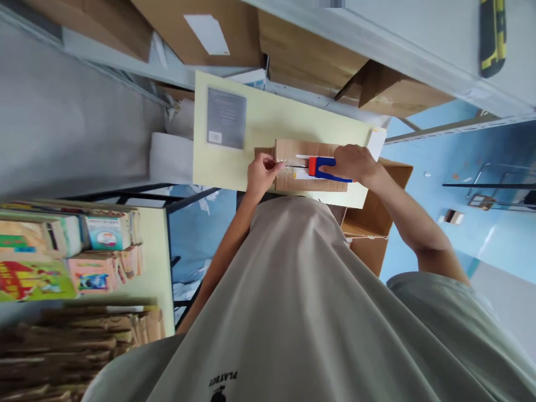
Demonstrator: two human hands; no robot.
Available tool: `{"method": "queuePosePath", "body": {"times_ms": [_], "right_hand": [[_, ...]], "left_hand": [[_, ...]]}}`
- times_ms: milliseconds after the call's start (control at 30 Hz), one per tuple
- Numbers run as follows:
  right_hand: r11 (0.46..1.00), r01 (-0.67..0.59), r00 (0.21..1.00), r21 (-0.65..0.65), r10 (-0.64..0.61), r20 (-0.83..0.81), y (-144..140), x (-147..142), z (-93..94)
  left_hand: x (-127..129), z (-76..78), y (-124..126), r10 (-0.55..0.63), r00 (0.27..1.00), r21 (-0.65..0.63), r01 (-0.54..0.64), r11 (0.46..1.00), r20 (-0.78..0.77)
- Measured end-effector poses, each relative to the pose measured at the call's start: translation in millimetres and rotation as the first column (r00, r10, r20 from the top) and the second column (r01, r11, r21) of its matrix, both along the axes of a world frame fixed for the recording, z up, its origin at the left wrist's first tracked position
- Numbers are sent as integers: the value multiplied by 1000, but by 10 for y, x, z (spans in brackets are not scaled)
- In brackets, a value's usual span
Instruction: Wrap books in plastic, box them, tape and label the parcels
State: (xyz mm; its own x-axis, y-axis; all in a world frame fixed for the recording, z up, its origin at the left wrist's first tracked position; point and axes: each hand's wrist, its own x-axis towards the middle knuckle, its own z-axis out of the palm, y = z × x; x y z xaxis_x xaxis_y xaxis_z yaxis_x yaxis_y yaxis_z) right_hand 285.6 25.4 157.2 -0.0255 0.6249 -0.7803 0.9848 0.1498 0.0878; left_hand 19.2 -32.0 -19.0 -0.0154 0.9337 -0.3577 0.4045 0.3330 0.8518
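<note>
A long brown cardboard box (288,181) lies on the pale yellow tabletop (259,123), with a seam along its middle and a white label on top. My right hand (354,162) is closed around a blue and orange-red tape dispenser (321,167), which rests over the box's top. At the box's left end, my left hand (263,172) has thumb and fingers pinched on a shiny bit of clear tape (281,164) at the edge. A grey book (226,119) with a barcode lies flat to the left of the box.
Large cardboard boxes (310,56) stand behind the table under a metal shelf. A yellow and black tool (493,39) lies on that shelf. To the right of the table is an open carton (368,212). Stacked books (104,234) fill a rack at the left.
</note>
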Motion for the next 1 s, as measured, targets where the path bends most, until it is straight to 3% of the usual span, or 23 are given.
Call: {"method": "queuePosePath", "body": {"times_ms": [133,300,400,533,733,900,1000], "right_hand": [[1000,14,998,-15,-15,-67,-61,-28,5],[999,37,985,-28,-41,-168,-109,-285,-41],[998,58,980,-25,-61,-189,-133,-378,-59],[993,114,976,-38,-119,-185,-253,-285,-91],[982,191,977,-4,-191,-92,-586,269,-71],[961,271,962,-54,-272,-11,-811,1089,163],[958,275,961,-84,-277,-12,-885,1367,251]], "left_hand": [[-59,61,17,52,996,-22,-54,998,-71],[-285,175,73,108,972,37,-102,994,-207],[-240,150,44,135,959,62,-123,990,-248],[-105,52,-25,216,951,72,-206,976,-220],[-101,20,-44,241,947,65,-233,970,-212],[-95,-4,-54,241,941,110,-221,969,-236],[-76,-30,-57,247,941,120,-224,967,-232]]}}
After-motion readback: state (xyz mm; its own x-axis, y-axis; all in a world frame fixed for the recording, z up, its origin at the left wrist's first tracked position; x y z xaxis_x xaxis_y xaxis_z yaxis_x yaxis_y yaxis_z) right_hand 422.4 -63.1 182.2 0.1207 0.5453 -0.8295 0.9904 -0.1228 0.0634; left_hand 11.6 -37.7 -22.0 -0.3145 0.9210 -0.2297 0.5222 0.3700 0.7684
